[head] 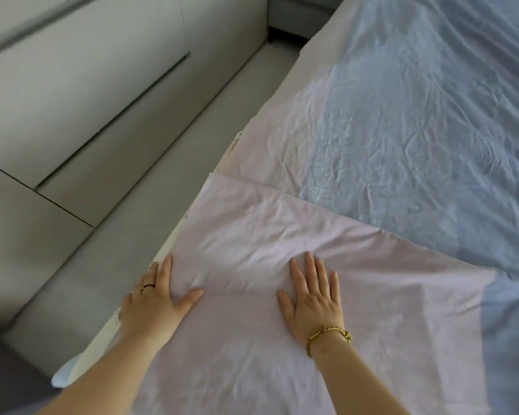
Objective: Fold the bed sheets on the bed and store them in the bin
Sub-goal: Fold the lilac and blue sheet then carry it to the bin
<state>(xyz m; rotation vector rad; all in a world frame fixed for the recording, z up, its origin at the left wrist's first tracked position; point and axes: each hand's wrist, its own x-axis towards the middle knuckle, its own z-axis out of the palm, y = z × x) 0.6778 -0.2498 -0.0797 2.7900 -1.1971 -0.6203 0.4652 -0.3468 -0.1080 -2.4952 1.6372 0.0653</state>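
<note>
Early stage: pink sheet (pixel 282 229) lies at the near-left corner of the bed (pixel 72 371), one flap turned over with its straight edge running across onto the blue sheet (pixel 417 115); creases fan out around the palms. Left hand (pixel 155 298) and right hand (pixel 312 298) both rest flat on the pink flap, fingers straight and spread, gripping nothing, which I judge to be smoothing a first fold. Left to do, by my estimate: more folds to a compact bundle, the wrinkled blue sheet, then storage; bin not in view.
</note>
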